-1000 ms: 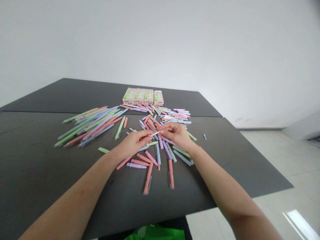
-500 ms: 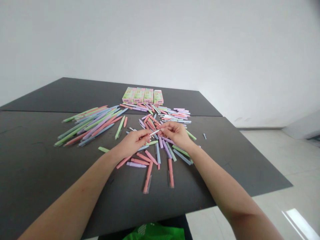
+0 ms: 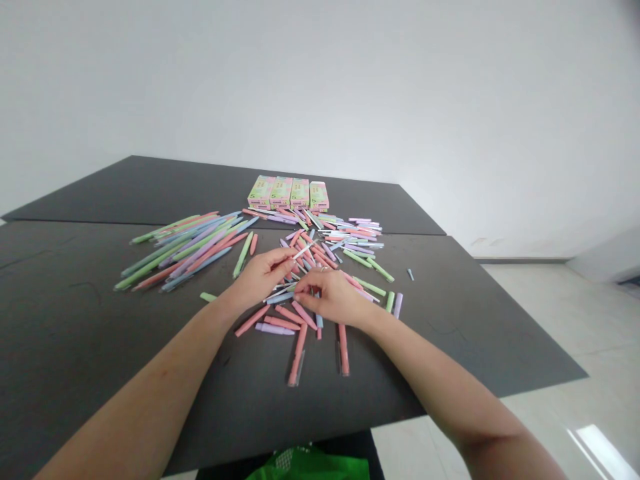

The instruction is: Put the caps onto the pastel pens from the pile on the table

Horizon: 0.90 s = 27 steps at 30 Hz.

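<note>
My left hand is closed in a pinch on a thin white pen refill, which points up and to the right over the pile. Lower and to the right, my right hand reaches down among the loose pen parts, thumb and fingers drawn together. Whatever lies between those fingertips is too small to make out. By them are a blue pen barrel and a coral barrel. Under and around both hands spread coral, purple, blue and green barrels and caps.
Long pastel pens lie bunched at the left. Several small pen boxes stand in a row at the back. White refills and caps are heaped at the back right. One small blue piece lies alone on the dark table.
My right hand has left the white refill and moved down and left into the loose parts. My left hand keeps the refill, now raised slightly.
</note>
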Motion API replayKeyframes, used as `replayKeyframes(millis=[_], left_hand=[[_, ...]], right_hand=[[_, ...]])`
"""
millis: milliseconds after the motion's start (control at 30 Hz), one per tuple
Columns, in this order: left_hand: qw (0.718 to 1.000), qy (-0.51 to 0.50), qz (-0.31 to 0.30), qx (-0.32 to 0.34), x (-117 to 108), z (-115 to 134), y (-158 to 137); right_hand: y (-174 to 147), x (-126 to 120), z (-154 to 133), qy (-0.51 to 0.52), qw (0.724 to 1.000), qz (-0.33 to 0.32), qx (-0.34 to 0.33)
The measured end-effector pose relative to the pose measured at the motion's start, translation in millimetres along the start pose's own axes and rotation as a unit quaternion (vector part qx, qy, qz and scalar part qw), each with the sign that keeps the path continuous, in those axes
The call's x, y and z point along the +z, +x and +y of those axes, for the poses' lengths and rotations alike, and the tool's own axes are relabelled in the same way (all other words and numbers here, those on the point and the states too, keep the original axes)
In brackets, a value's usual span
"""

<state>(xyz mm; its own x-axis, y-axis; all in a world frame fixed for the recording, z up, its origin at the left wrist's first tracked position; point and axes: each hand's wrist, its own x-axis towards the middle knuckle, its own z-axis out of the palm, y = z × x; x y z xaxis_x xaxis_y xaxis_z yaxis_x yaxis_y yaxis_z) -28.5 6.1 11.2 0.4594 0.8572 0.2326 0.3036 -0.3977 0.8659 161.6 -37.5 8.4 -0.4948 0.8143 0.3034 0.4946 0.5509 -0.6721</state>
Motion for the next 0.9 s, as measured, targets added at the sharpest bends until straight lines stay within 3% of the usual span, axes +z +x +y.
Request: replayKeyframes(millis=[67,233,467,567,700,833,900], left_hand=[[1.0,-0.009,0.004,0.0,0,0,0],[0.999,-0.047,0.012,-0.004,2,-3,1],[0.999,-0.042,0.005,0.01,3,-9,1],[0.999,-0.038,0.005,0.019,2,-12,1],[0.999,-0.035,0.019,0.012,0,-10,1],[0.999,-0.029,0.029,-0.005,-2,-3,0],[0.999,-0.026,0.026,-0.008,-3,-1,0]], right_hand=[[-2,11,-11,-0.088,0.994,-0.05,-0.031],[-4,27,-21,-0.235,0.968,-0.081,-0.024],[-2,30,-21,-0.256,0.964,-0.075,0.007],[-1,25,-16,-0.187,0.981,-0.037,0.024],[1,1,0,-0.004,0.995,0.033,0.093],[5,-31,19,0.214,0.957,0.091,0.174],[6,-42,24,0.271,0.937,0.138,0.173]])
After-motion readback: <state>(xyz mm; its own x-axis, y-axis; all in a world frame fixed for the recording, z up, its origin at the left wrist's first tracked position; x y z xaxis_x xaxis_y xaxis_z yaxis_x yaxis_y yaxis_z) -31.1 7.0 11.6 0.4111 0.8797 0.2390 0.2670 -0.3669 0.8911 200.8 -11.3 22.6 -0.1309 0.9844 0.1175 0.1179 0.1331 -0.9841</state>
